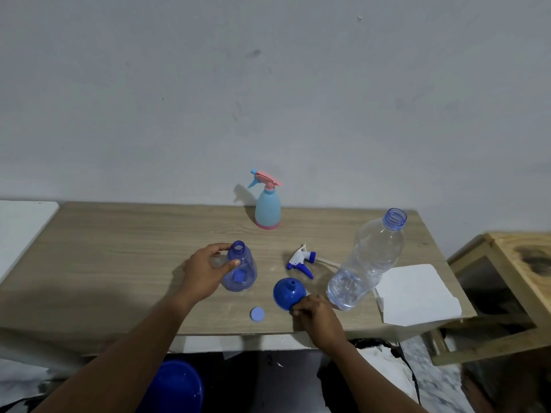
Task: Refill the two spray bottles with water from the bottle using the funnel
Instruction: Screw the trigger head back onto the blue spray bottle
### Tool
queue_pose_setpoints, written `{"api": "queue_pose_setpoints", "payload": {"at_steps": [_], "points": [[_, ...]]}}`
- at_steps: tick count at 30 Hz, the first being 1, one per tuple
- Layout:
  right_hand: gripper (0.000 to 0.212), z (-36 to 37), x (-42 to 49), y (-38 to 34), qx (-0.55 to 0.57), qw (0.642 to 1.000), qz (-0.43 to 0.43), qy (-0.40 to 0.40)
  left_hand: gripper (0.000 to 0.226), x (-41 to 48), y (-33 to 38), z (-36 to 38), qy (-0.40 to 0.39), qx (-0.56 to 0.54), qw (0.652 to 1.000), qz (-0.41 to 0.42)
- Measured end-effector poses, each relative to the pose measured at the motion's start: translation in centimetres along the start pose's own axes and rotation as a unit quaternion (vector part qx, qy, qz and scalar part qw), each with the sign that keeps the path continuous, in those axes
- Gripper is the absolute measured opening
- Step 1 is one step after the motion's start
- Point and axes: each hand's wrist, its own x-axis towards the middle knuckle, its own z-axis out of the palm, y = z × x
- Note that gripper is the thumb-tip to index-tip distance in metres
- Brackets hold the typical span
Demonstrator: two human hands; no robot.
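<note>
1. Fingers of my left hand (205,272) wrap the open blue spray bottle (240,268) standing on the bench (119,251).
2. My right hand (313,311) pinches the rim of the blue funnel (288,293), lying mouth-down beside the uncapped water bottle (366,260).
3. Pale spray bottle (267,205) stands behind, sprayer on.

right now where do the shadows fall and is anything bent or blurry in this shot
Head view: the pink-and-blue sprayer casts a soft shadow to its left on the wall; the left hand shades the table on its left; the wide lens bows the table edges and leans the water bottle; the arms near the bottom edge look soft.
</note>
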Motion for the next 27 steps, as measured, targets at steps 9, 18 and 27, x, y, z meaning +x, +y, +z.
{"api": "queue_pose_setpoints", "payload": {"at_steps": [9, 18, 27], "points": [[0.028, -3.7, 7.0, -5.0, 0.129, 0.968, 0.142, 0.160, 0.041, 0.4, -0.5, 0.2, 0.000, -0.016, 1.000, 0.009], [0.043, -3.6, 13.0, -3.2, -0.118, 0.954, 0.266, -0.067, 0.037, 0.2, 0.1, 0.1, -0.012, -0.071, 0.997, 0.021], [0.039, -5.0, 14.4, -5.5, 0.006, 0.986, 0.139, 0.091, 0.045, 1.2, -1.3, 0.5, -0.012, -0.090, 0.995, 0.036]]}}
